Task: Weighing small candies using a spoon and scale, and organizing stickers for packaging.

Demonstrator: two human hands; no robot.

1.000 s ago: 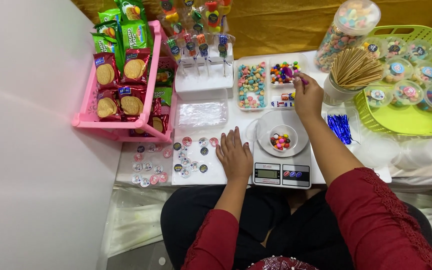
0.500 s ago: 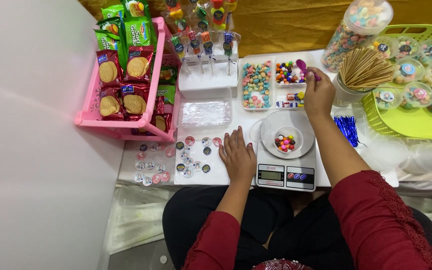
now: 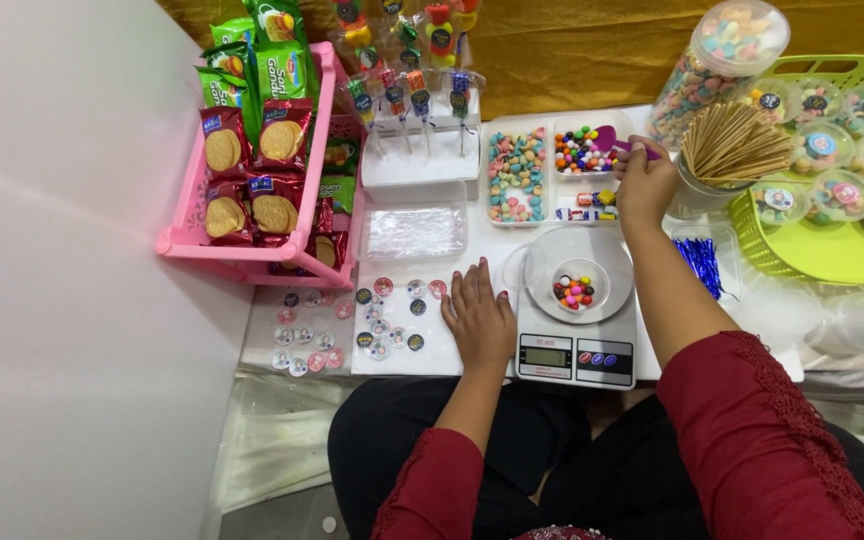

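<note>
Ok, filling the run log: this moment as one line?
right hand: holds purple scoop over mixed candies | left hand: flat on table | scale: candy bowl

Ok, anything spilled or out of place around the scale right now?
Nothing stands out. The candies sit inside the small bowl on the scale, none loose beside it. The right hand holds a purple scoop over the tray of mixed candies; the left hand rests flat.

Glossy plastic scoop point(image 3: 607, 136), clear plastic candy tray point(image 3: 552, 172), wooden skewers point(image 3: 737, 140), smooth matt scale point(image 3: 577, 345).
</note>
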